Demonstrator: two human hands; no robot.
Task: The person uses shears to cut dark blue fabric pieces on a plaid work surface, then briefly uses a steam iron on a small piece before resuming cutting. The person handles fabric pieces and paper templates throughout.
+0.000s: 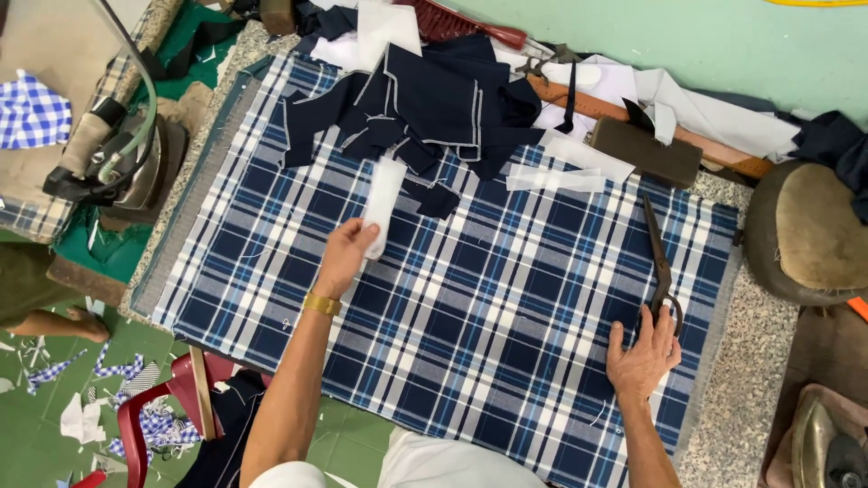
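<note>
One view only — a camera worn on the head, looking almost straight down from above onto a work table covered with blue plaid cloth (470, 298). It sits close enough that both forearms enter from the bottom edge of the frame. The table fills the middle; green floor (54, 407) shows at lower left, a pale green wall (723, 45) along the upper right.

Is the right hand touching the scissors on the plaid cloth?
Touching. The head view shows the right hand resting on the plaid cloth with its fingers over the handle loops of the scissors; no gap is visible between them.
</note>
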